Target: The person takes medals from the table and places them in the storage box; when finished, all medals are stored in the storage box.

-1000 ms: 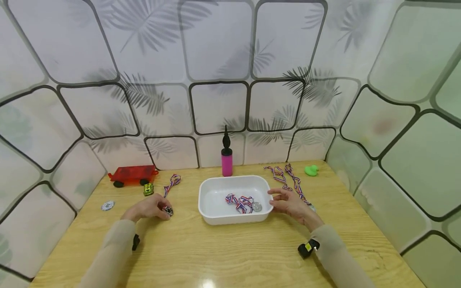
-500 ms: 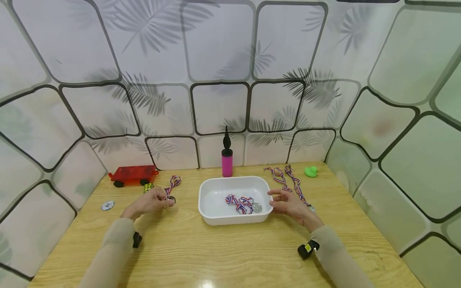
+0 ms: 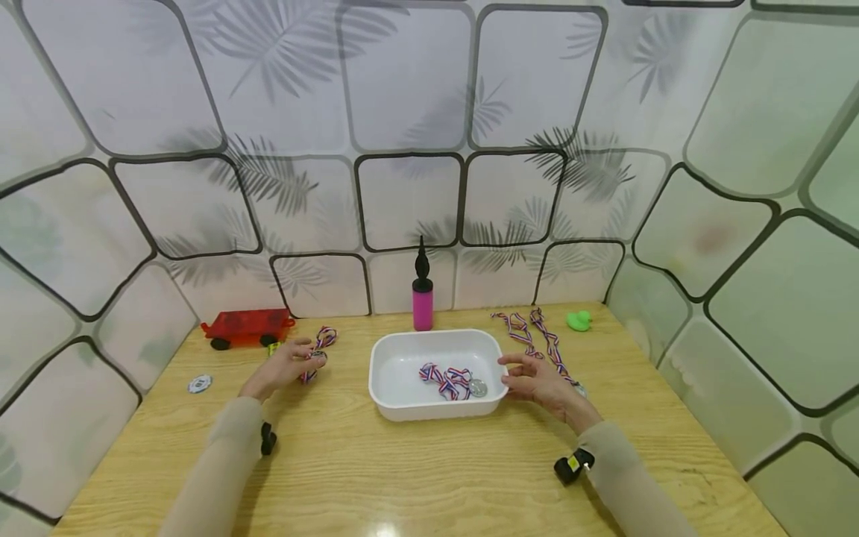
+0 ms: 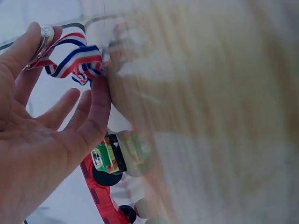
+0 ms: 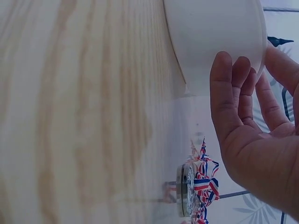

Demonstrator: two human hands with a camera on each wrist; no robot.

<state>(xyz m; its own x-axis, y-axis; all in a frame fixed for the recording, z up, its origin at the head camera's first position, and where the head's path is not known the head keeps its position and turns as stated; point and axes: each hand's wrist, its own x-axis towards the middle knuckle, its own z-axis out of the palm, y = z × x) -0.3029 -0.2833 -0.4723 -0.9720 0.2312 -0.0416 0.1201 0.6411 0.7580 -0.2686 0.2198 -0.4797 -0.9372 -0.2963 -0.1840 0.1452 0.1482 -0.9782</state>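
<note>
My left hand (image 3: 282, 367) pinches a silver medal (image 4: 46, 38) between thumb and fingers, just above the table. Its red, white and blue ribbon (image 4: 74, 59) hangs in a bunch beside the fingers, partly on the table in the head view. My right hand (image 3: 545, 384) rests its fingertips against the outer right end of a white tub (image 3: 403, 410), the fingers loosely bent. Inside the tub lie a silver medal (image 3: 478, 388) and tangled striped ribbon (image 3: 450, 382). More striped ribbons (image 3: 553, 347) lie behind the right hand, with another medal (image 5: 188, 190) near it.
A red toy wagon (image 3: 250, 327) stands back left, with a small green and yellow toy car (image 4: 108, 155) in front. A poker chip (image 3: 200, 383) lies at far left. A pink hand pump (image 3: 423, 307) stands behind the tub; a green toy duck (image 3: 579, 321) sits back right.
My left hand has lifted the medal a little and moved it away from me, toward its ribbon. My right hand and the tub have stayed in place.
</note>
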